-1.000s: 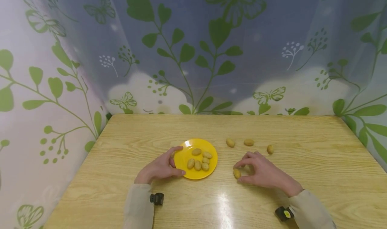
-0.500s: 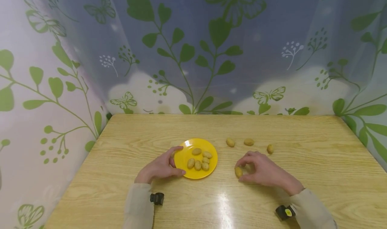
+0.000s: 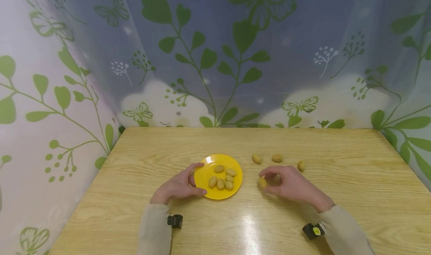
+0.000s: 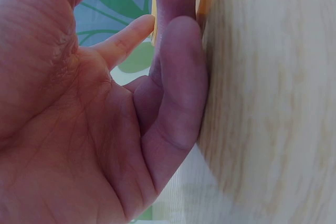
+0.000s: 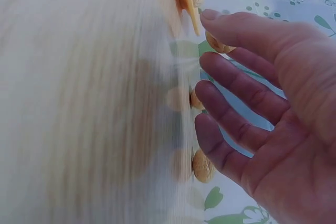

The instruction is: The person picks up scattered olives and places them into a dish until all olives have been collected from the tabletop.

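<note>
A yellow plate (image 3: 219, 195) with several tan, oval walnuts (image 3: 220, 184) on it lies on the table. My left hand (image 3: 178, 185) holds the plate's left side, thumb on the near rim and a finger on the far rim. In the left wrist view, other fingers (image 4: 181, 82) of that hand curl low against the tabletop. To the right of the plate, my right hand (image 3: 289, 184) pinches one walnut (image 3: 262, 182) between thumb and fingers. That walnut (image 5: 218, 44) shows partly behind the thumb in the right wrist view, its remaining fingers loosely bent.
Beyond my right hand, a loose walnut (image 3: 256, 158), another walnut (image 3: 277, 158) and a third walnut (image 3: 301, 166) lie on the wooden table (image 3: 168, 142). A patterned curtain (image 3: 215, 79) hangs along the table's back edge. Black wrist cameras (image 3: 175, 221) sit by both sleeves.
My right hand has shifted slightly away from me and toward the plate, carrying the pinched walnut with it. The left hand and the plate stay put.
</note>
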Demonstrator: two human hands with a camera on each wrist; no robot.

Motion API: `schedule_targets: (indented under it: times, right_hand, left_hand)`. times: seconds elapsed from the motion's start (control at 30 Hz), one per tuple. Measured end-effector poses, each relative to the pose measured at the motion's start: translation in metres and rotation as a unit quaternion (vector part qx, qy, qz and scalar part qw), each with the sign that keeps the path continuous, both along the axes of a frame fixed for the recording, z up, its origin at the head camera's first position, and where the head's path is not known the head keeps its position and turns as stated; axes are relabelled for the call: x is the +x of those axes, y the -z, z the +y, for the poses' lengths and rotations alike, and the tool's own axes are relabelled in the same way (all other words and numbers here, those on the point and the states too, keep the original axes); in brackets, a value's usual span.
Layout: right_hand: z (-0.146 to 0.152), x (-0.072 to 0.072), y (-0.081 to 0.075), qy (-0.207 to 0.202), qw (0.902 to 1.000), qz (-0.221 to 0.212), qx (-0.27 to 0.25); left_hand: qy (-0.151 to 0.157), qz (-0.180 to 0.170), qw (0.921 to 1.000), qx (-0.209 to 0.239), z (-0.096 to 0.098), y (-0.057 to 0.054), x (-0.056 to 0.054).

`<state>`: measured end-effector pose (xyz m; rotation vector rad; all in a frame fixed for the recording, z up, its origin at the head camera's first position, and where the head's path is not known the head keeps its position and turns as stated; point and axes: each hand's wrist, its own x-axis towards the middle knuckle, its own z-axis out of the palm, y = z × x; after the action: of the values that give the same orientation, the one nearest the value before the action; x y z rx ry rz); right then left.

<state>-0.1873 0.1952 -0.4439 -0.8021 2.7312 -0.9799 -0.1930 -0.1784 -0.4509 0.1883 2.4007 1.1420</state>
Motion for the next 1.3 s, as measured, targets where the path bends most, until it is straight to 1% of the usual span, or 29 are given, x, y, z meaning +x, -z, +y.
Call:
schedule_targets:
  times: [0.17, 0.37, 0.53, 0.73, 0.97, 1.17, 1.3]
  right_hand:
    - [-0.009, -0.005, -0.001, 0.001, 1.0, -0.005, -0.006]
    - [-0.023, -0.014, -0.001, -0.001, 0.9999, -0.002, -0.015]
    - [-0.036, -0.02, -0.004, -0.013, 0.9996, -0.004, -0.025]
    - [-0.053, -0.022, -0.007, -0.032, 0.9986, -0.013, -0.041]
    - [-0.07, -0.024, -0.005, -0.06, 0.9967, -0.016, -0.052]
    - [-0.083, -0.025, -0.002, -0.068, 0.9947, -0.044, -0.063]
    - [-0.088, -0.026, 0.001, -0.072, 0.9945, -0.04, -0.065]
  left_hand:
    - [-0.01, 0.002, 0.9999, -0.007, 0.001, 0.0, 0.0]
    - [-0.004, 0.0, 1.0, -0.002, 0.0, -0.001, 0.0]
    - [-0.008, 0.0, 1.0, -0.006, 0.001, -0.001, 0.0]
    - [-0.005, 0.001, 1.0, -0.008, 0.001, -0.003, 0.001]
    - [0.002, -0.001, 1.0, 0.005, 0.0, -0.003, 0.001]
    - [0.007, 0.005, 0.9999, 0.007, -0.001, -0.002, 0.001]
    - [0.01, 0.008, 0.9999, 0.006, -0.002, -0.002, 0.001]
